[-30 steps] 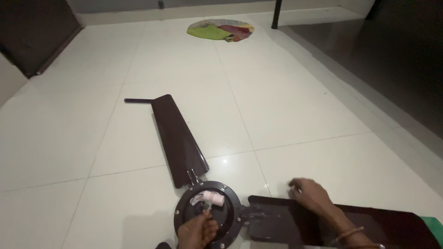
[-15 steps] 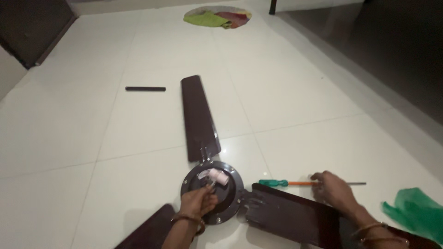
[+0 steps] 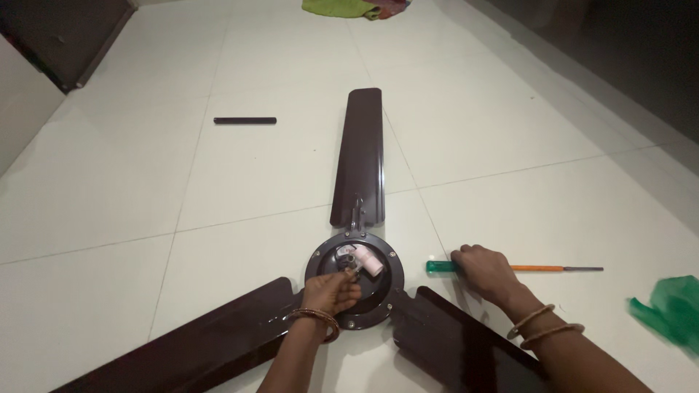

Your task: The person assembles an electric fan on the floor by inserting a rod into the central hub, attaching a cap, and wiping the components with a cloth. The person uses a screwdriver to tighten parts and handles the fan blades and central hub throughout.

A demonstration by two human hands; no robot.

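**Hands at the fan hub and the screwdriver**

The left hand [image 3: 331, 290] pinches a small part at the dark ceiling fan hub [image 3: 354, 280], beside a pale cylinder [image 3: 366, 261]. The right hand [image 3: 484, 271] closes over the green-handled screwdriver [image 3: 510, 268] on the floor; gripping nearer the handle would likely steady it. Farther off lie a blade [image 3: 360, 156], a black rod [image 3: 245, 120] and coloured cloth [image 3: 354, 7]. No labels are visible.

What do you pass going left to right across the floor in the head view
Black rod → left hand on the fan hub → right hand on the screwdriver → green cloth.
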